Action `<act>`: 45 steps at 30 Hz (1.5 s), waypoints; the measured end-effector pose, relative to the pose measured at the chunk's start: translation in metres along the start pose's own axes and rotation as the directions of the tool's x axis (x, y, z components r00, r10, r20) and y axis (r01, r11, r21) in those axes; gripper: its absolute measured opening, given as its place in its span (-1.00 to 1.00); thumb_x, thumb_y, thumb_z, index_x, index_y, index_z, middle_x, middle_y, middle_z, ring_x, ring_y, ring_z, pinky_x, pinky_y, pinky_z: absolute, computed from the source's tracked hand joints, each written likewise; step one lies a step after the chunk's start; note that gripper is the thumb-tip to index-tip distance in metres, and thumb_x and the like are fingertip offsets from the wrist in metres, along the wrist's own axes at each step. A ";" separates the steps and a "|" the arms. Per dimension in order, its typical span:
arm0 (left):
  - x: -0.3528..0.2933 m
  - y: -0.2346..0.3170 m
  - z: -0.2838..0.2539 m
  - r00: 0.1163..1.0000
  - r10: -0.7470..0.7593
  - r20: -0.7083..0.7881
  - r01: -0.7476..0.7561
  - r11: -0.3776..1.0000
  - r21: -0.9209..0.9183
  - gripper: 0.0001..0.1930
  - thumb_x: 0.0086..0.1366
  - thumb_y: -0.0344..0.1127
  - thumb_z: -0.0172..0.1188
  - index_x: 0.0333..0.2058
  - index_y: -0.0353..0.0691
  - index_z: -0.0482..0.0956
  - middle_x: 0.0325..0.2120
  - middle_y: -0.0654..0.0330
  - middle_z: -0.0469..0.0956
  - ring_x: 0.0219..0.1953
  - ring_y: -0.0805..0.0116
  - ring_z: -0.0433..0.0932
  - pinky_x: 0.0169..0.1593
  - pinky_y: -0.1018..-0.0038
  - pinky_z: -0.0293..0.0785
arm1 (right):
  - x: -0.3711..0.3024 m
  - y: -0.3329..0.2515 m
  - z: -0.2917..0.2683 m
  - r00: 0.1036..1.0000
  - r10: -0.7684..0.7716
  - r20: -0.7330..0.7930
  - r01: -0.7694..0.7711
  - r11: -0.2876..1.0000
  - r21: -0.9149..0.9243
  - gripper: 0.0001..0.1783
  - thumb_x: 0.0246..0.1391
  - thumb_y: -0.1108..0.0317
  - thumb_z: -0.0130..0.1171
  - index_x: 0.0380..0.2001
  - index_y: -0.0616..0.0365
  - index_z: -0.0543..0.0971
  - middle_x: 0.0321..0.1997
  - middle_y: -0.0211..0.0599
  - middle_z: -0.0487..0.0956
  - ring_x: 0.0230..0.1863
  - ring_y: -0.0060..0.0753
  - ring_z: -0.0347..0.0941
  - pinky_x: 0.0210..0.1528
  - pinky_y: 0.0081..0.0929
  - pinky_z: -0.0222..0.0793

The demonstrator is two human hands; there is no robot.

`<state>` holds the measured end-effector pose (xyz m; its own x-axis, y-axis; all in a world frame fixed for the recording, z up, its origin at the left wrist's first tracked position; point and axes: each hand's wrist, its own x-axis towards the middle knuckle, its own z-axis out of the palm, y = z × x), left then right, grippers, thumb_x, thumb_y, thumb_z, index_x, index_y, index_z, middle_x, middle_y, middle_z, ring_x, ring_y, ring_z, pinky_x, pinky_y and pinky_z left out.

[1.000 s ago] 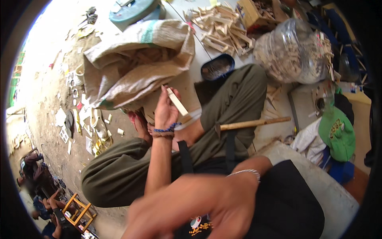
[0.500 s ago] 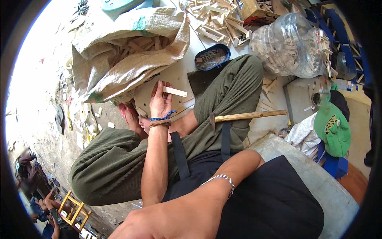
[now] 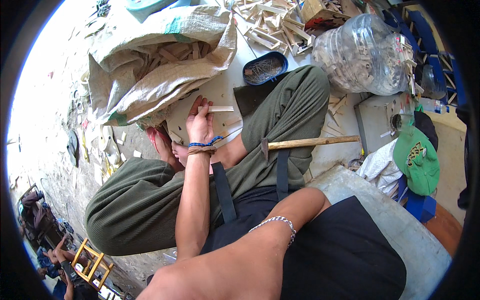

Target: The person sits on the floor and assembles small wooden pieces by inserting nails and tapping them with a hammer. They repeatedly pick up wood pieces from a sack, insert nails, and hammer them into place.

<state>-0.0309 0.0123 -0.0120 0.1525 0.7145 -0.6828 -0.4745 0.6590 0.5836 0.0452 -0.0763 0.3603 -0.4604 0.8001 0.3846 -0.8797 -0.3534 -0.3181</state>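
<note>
My left hand (image 3: 201, 122), with blue and brown bands at its wrist, is closed on a short pale wood strip (image 3: 220, 109). It is held above the work surface, between the sack and my folded legs. My right arm, wearing a silver chain bracelet, crosses my body toward the lower left. Only the back of my right hand (image 3: 167, 282) shows at the bottom edge; its fingers are hidden. Across my right thigh lies a hammer (image 3: 312, 143) with a wooden handle, out of both hands. A blue oval container (image 3: 265, 68) of nails stands beyond my right knee.
An open woven sack (image 3: 165, 95) of wood pieces sits ahead on the left. Small wooden frames (image 3: 272, 25) are heaped at the far side. A large clear plastic bottle (image 3: 360, 55) full of pieces, and a green cap (image 3: 417, 160), lie right. People sit at the lower left.
The wood strip in my left hand has turned slightly, from sloping to nearly level. My right hand has shifted a little at the bottom edge. The hammer still rests on my thigh.
</note>
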 end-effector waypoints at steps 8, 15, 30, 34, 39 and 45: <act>0.002 -0.002 -0.004 0.999 -0.005 -0.043 0.006 1.000 0.013 -0.39 0.32 -0.69 0.07 0.35 -0.22 0.41 0.24 0.09 0.42 0.03 0.30 0.56 0.16 0.42 0.56 | 0.005 0.026 -0.026 0.947 -0.318 0.053 0.316 0.883 -0.346 -0.54 0.23 0.06 0.40 0.00 0.20 0.67 -0.16 -0.31 0.70 -0.23 -0.47 0.58 -0.28 -0.53 0.39; 0.002 -0.011 0.000 0.980 0.183 0.076 -0.196 0.952 0.234 -0.46 0.31 -0.62 0.19 0.28 -0.31 0.48 0.13 0.05 0.54 0.06 0.32 0.57 0.13 0.43 0.54 | -0.076 -0.006 -0.142 0.853 -0.184 -0.489 -0.319 0.559 -0.765 -0.71 0.40 0.38 0.18 0.10 0.22 0.66 -0.02 -0.31 0.71 -0.06 -0.52 0.64 0.09 -0.53 0.55; 0.062 -0.039 0.055 0.818 0.574 0.019 -0.112 0.127 0.986 -0.23 0.10 0.26 0.48 0.04 -0.34 0.64 0.08 -0.20 0.61 0.17 -0.17 0.55 0.20 0.07 0.49 | -0.176 -0.022 -0.294 0.702 -0.450 -0.552 -0.707 -0.343 -0.619 -0.78 0.32 0.33 0.14 -0.04 -0.02 0.68 -0.25 -0.11 0.62 -0.21 0.15 0.59 -0.17 0.01 0.50; 0.087 -0.039 0.059 0.784 0.596 0.175 -0.119 -0.132 0.984 -0.34 0.23 0.22 0.36 0.05 -0.26 0.66 0.08 -0.14 0.64 0.14 -0.17 0.58 0.20 0.07 0.50 | -0.176 -0.017 -0.288 0.718 -0.510 -0.474 -0.676 -0.348 -0.650 -0.78 0.31 0.36 0.16 -0.03 0.00 0.67 -0.23 -0.13 0.64 -0.20 0.09 0.62 -0.19 -0.07 0.51; 0.079 -0.020 0.033 0.872 0.434 0.226 -0.333 0.187 0.924 -0.53 0.28 -0.04 0.40 0.03 -0.23 0.65 -0.11 -0.07 0.73 -0.07 -0.10 0.70 0.07 0.09 0.57 | -0.176 -0.019 -0.290 0.632 -0.567 -0.528 -0.707 -0.143 -0.692 -0.75 0.34 0.36 0.19 0.04 0.07 0.56 -0.27 -0.10 0.70 -0.18 -0.07 0.70 -0.13 -0.27 0.54; 0.022 -0.023 0.026 0.933 0.219 0.287 -0.341 0.791 0.508 -0.55 0.40 -0.30 0.33 0.23 -0.15 0.52 -0.07 0.08 0.69 -0.08 0.27 0.65 0.00 0.38 0.56 | -0.173 -0.026 -0.298 0.576 -0.524 -0.628 -0.665 0.148 -0.732 -0.72 0.40 0.31 0.19 0.06 0.24 0.53 -0.29 -0.36 0.72 -0.25 -0.54 0.65 -0.13 -0.49 0.51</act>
<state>0.0062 0.0190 -0.0287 0.2870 0.8778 -0.3835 0.0133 0.3966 0.9179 0.1834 -0.0611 0.0441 0.2701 0.9500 -0.1564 0.2629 -0.2291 -0.9372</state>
